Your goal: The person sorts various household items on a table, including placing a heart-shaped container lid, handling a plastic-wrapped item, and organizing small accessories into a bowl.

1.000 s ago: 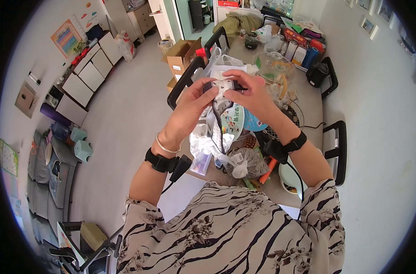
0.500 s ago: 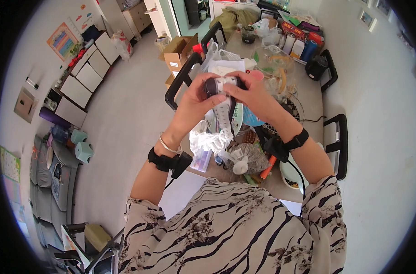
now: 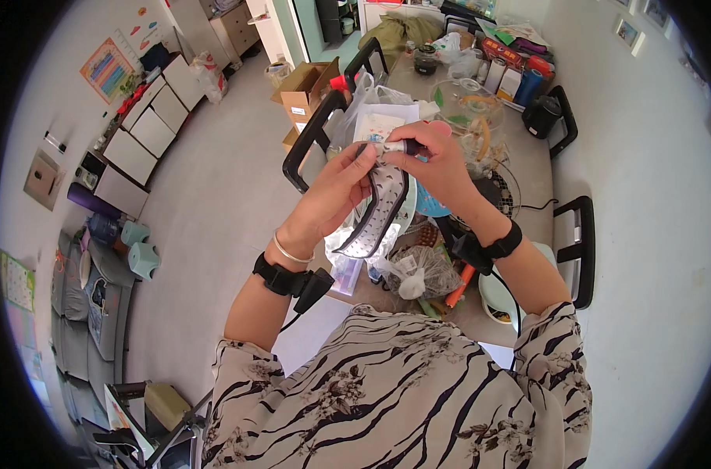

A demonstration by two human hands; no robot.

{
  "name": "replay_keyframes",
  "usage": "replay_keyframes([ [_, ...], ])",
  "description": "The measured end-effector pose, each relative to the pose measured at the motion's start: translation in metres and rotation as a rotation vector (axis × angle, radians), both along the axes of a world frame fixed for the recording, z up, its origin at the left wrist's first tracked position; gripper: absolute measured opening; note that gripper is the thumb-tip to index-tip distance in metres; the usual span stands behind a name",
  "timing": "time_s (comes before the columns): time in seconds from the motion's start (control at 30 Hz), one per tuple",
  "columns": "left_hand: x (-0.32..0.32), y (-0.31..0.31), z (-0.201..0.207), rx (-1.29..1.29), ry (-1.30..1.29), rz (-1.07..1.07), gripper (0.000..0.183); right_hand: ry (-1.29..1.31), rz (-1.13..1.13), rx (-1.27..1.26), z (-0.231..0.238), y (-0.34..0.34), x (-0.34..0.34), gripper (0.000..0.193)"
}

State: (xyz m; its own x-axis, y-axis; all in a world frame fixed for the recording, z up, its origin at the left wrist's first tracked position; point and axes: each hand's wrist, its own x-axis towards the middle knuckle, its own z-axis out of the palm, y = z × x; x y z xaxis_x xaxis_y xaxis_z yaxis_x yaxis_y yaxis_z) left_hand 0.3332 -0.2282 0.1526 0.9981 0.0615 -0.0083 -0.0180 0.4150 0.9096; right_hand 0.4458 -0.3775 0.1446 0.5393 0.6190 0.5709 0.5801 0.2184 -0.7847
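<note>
A long white cloth strip (image 3: 376, 205) with small dark prints and dark edging hangs over the cluttered table, its lower end swinging toward my left wrist. My left hand (image 3: 342, 187) pinches the strip's upper end between thumb and fingers. Close on its right, my right hand (image 3: 434, 160) grips the same end, where the cloth is bunched into a narrow roll. Part of that roll is hidden by the fingers. Beneath the hanging end, a white plastic bag (image 3: 341, 241) is partly covered.
On the table (image 3: 537, 168) lie a tied clear bag (image 3: 422, 272), an orange stick-like thing (image 3: 459, 288) and a pale bowl (image 3: 500, 295). Farther off are a clear plastic cover (image 3: 469, 105) and a black pot (image 3: 541, 116). Black-framed chairs (image 3: 315, 144) and an open cardboard box (image 3: 309, 90) stand alongside.
The cloth's free end has swung out leftward and toward me, showing its dark edging. My left hand has turned, with its fingers now lower on the cloth; my right hand keeps its hold.
</note>
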Motion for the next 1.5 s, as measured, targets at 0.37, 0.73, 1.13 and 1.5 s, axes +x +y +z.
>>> replay_keyframes([
  [0.37, -0.002, -0.007, 0.005, 0.011, -0.078, -0.006, 0.041, 0.381, 0.15, 0.074, -0.009, 0.008, 0.0, 0.024],
  [0.73, -0.001, 0.005, -0.001, 0.231, -0.013, 0.103, 0.031, 0.379, 0.164, 0.026, -0.004, 0.002, -0.004, 0.034],
  [1.13, 0.0, 0.004, -0.003, 0.192, -0.019, 0.122, 0.036, 0.243, 0.15, 0.026, -0.01, -0.004, 0.003, 0.035],
  [1.5, -0.002, 0.003, -0.01, 0.4, -0.085, 0.051, 0.035, 0.422, 0.191, -0.04, -0.014, -0.005, 0.005, 0.033],
])
